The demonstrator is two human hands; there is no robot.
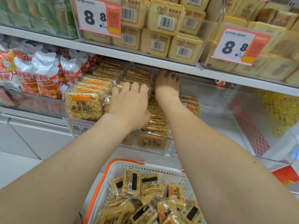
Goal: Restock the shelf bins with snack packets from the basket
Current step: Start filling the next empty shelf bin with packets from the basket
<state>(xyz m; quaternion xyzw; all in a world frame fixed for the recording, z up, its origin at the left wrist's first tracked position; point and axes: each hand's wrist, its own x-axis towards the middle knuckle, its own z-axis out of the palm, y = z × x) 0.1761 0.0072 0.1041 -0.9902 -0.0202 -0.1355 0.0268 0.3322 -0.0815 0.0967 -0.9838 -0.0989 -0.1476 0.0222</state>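
Snack packets (84,105) of golden puffed-rice squares stand in rows inside the clear shelf bin (167,146), and both your hands are in that bin. Your left hand (129,102) lies palm down on the packets in the middle of the bin. Its fingers (135,88) are stretched straight and slightly spread, pressing on the wrappers rather than gripping any. The thumb rests against the row standing on edge just to its right. Your right hand (167,85) is stretched deeper, toward the back of the bin beneath the white shelf edge (145,57). Its fingers are extended and released, holding nothing; the tips sit in shadow, so you cannot tell what they touch. Below the bin, between your forearms, sits the white basket (113,172) with its orange handle. A heap of loose packets (131,183) of the same snack lies in it, some face up, some barcode side up. On the bin's front left hangs a price tag (79,126), partly hidden by your left wrist. Left of the bin stand red-and-white bags (47,78). Above it, on the next shelf, pale toast packs (165,16) are stacked beside an orange-edged price card (98,16) reading 8.8. Right of the bin is another clear bin (226,118). A few of the same packets show just past your right forearm, but you cannot tell which bin holds them.
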